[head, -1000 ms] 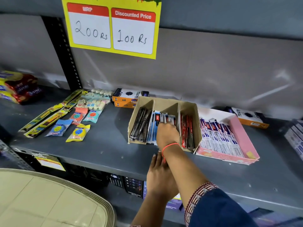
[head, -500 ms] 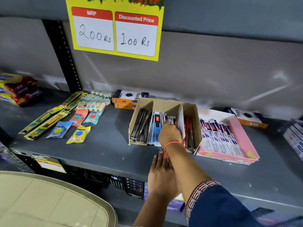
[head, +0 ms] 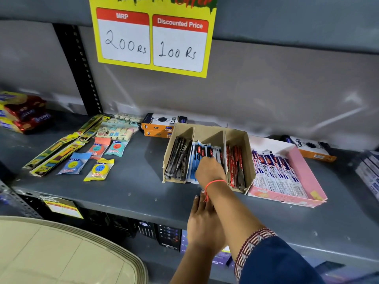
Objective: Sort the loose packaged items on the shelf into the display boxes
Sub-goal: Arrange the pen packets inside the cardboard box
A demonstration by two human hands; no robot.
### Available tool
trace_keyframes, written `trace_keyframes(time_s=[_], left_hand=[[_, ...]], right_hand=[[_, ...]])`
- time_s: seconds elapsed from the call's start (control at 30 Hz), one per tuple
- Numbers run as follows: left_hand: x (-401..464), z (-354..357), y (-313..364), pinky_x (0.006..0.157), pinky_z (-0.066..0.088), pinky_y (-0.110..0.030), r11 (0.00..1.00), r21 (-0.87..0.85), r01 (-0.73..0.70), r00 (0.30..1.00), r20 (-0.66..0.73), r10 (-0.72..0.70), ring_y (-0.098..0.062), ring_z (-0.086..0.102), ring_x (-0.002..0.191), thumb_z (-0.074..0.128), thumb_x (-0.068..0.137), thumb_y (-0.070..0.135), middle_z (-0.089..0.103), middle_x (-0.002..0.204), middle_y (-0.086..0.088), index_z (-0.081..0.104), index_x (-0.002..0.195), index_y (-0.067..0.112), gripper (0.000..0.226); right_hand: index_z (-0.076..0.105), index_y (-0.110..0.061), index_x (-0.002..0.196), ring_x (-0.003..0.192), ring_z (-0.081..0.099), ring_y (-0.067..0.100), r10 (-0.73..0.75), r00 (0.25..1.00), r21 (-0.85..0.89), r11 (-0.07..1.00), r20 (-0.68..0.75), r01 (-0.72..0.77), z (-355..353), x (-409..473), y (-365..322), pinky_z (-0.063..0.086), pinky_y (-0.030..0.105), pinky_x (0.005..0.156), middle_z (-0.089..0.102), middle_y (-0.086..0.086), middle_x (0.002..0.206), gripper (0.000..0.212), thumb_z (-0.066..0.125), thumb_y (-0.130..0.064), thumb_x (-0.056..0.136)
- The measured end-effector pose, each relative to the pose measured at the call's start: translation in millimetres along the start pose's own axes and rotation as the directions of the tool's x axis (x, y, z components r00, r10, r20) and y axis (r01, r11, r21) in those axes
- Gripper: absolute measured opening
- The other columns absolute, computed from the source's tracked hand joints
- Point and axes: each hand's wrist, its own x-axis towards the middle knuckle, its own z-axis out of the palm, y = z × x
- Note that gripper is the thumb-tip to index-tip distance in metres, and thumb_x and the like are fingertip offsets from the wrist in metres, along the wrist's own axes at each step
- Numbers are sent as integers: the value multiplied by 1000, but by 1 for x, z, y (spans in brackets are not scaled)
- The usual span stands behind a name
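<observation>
— Grey metal shelf [head: 127, 187], grey back panel, and a yellow price sign [head: 152, 35] hanging above: "MRP 200 Rs", "Discounted Price 100 Rs". What sits on it?

— Near the middle, a brown cardboard display box [head: 235, 134] with three compartments. Dark packs [head: 177, 158] fill the left one, blue-and-white packs [head: 202, 152] the middle, red packs [head: 235, 167] the right. Touching its right side is a pink display box [head: 307, 171] with a row of white-and-purple packs.

— And the hands?

— The right hand [head: 209, 171] reaches into the middle compartment, a red thread at its wrist. Its fingers curl down among the blue-and-white packs; I cannot tell whether they grip one or merely press on them. The left hand [head: 203, 224] lies under the right forearm, fingers flat and spread against the shelf's front edge, holding nothing.

— Anything loose?

— Well to the left: round eraser packets [head: 99, 169] in yellow, blue, orange and teal, long yellow strip packs [head: 59, 148] lying slantwise, and pastel eraser sets [head: 121, 130] behind them. Two stacked orange boxes [head: 162, 126] stand just behind the cardboard box.
</observation>
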Motion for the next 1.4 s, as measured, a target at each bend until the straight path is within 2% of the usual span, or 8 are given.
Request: trace_keyframes(time_s=[0.13, 0.23, 0.6, 0.77, 0.93, 1.07, 1.2, 1.4], left_hand=[[-1, -1, 1, 73, 58, -34, 1000, 30, 1, 999, 39, -2, -22, 70, 87, 79, 37, 54, 75, 90, -6, 75, 89, 9, 68], [-2, -2, 2, 74, 57, -33, 999, 45, 20, 998, 56, -23, -23, 70, 88, 78, 38, 50, 75, 92, -8, 75, 89, 7, 66], [0, -1, 2, 73, 57, -32, 999, 30, 34, 997, 64, -36, -22, 70, 90, 83, 42, 41, 74, 95, -9, 74, 91, 6, 61], [0, -3, 3, 75, 57, -33, 999, 20, 40, 997, 62, -41, -23, 69, 91, 80, 46, 40, 74, 97, -11, 74, 93, 5, 59], [1, -7, 4, 73, 58, -37, 998, -27, 57, 997, 46, -56, -28, 69, 93, 37, 67, 33, 73, 97, -15, 72, 93, 0, 55], [0, -8, 3, 70, 58, -34, 1000, -8, 27, 998, 52, -27, -25, 70, 90, 48, 62, 40, 74, 93, -12, 74, 90, 2, 53], [0, -4, 2, 74, 58, -33, 999, 28, 21, 997, 77, -23, -23, 70, 90, 77, 44, 45, 74, 94, -10, 74, 92, 5, 62], [-1, 1, 2, 84, 54, -39, 998, 40, 41, 995, 90, -44, -27, 66, 100, 73, 49, 46, 73, 102, -11, 72, 100, 8, 63]], right_hand=[[58, 2, 120, 108, 64, 33, -16, 998, -115, 993, -60, 9, -6, 0, 1, 53, 39, 85, 57, 21, 124, 34, 40, 2, 91], [56, 0, 122, 112, 61, 31, 3, 1000, -175, 985, -16, -6, -9, 3, 2, 51, 37, 87, 58, 20, 126, 33, 38, -3, 94], [48, 2, 127, 111, 62, 33, 73, 997, -111, 991, -10, -74, -9, 5, 6, 52, 38, 84, 62, 18, 123, 35, 41, -4, 93], [51, 2, 123, 104, 66, 30, 21, 999, -162, 986, -38, -27, -12, 2, 5, 54, 36, 77, 66, 15, 116, 33, 42, 2, 92], [57, 2, 116, 105, 66, 34, 13, 997, -63, 998, -79, -18, -22, 1, 0, 54, 40, 82, 66, 18, 115, 31, 37, 4, 92], [59, 1, 115, 106, 65, 36, 60, 998, 17, 998, -38, -59, -19, 1, -1, 53, 41, 83, 66, 19, 116, 33, 35, 3, 92], [60, -1, 117, 108, 65, 32, 51, 999, -29, 998, 6, -51, -12, -2, 6, 54, 39, 84, 66, 17, 117, 33, 39, 3, 92], [56, 1, 124, 109, 64, 32, -17, 999, -135, 991, -32, 12, -15, -12, 1, 52, 39, 89, 57, 21, 126, 37, 38, 5, 91]])
